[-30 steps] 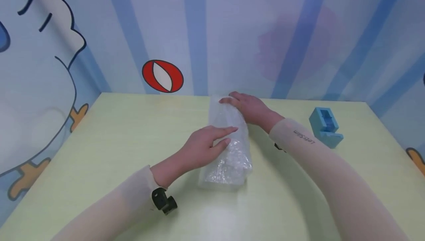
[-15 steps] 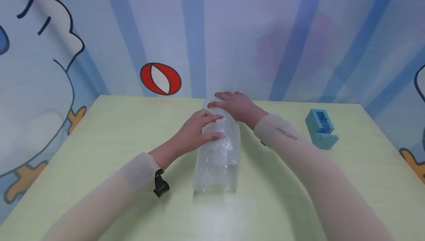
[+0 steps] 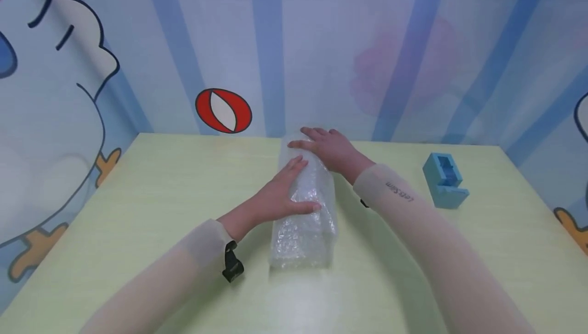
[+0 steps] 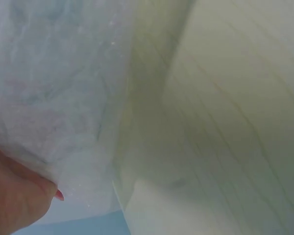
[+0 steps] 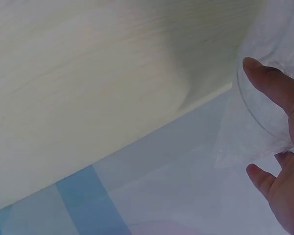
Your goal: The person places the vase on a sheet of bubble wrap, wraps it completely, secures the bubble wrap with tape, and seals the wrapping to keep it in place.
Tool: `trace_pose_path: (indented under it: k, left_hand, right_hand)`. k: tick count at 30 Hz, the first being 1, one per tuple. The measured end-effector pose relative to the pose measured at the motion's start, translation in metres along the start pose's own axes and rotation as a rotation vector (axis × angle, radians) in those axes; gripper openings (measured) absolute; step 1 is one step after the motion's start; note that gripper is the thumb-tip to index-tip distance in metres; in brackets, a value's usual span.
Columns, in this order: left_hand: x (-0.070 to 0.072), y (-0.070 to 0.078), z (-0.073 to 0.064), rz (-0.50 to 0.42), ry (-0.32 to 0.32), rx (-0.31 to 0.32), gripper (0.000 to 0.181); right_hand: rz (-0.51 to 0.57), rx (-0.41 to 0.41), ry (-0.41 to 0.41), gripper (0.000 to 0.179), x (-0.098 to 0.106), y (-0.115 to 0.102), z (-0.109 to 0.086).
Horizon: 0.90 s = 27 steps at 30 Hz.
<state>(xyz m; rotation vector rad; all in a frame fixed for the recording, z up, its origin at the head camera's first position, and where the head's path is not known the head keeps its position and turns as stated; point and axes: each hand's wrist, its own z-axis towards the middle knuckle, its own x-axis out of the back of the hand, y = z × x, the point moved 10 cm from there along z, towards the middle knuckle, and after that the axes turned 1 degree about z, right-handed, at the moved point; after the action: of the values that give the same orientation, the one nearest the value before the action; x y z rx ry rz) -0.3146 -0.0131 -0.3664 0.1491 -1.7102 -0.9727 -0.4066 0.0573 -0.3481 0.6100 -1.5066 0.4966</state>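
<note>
A long clear bubble wrap bundle (image 3: 300, 242) lies on the pale table, running away from the person towards the back wall. Whether anything is wrapped inside cannot be made out. Across its left side and top rests my left hand (image 3: 280, 193), fingers straight and thumb spread to the right. My right hand (image 3: 337, 152) lies over the far end, fingers extended and apart from the thumb. In the right wrist view, the right thumb (image 5: 272, 81) presses on the plastic near a rounded edge. The left wrist view shows only part of the left hand (image 4: 19, 191) against the wrap.
A light blue tape dispenser (image 3: 445, 183) stands on the table (image 3: 184, 170) at the right. Behind rises a wall (image 3: 321, 68) with blue stripes and cartoon prints, close to the bundle's far end. Dark camera straps (image 3: 233, 262) sit at the wrists.
The bundle has shifted slightly left and straightened, both hands moving with it. My left hand lifted a little, then flattened onto the wrap with its thumb spread.
</note>
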Motion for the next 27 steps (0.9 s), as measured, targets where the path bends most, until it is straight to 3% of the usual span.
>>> trace_pose_path:
  k: [10, 17, 27]
  left_hand:
    - [-0.001, 0.0, -0.001, -0.015, 0.008, 0.001, 0.107]
    - [-0.001, 0.001, -0.005, -0.04, 0.053, 0.077, 0.12]
    - [-0.001, 0.001, -0.002, -0.033, 0.021, 0.091, 0.116]
  right_hand:
    - [0.047, -0.026, -0.003, 0.083, 0.001, 0.001, -0.002]
    - [0.097, -0.031, 0.015, 0.074, 0.001, 0.003, -0.002]
    - [0.164, -0.108, 0.022, 0.074, -0.002, 0.015, -0.003]
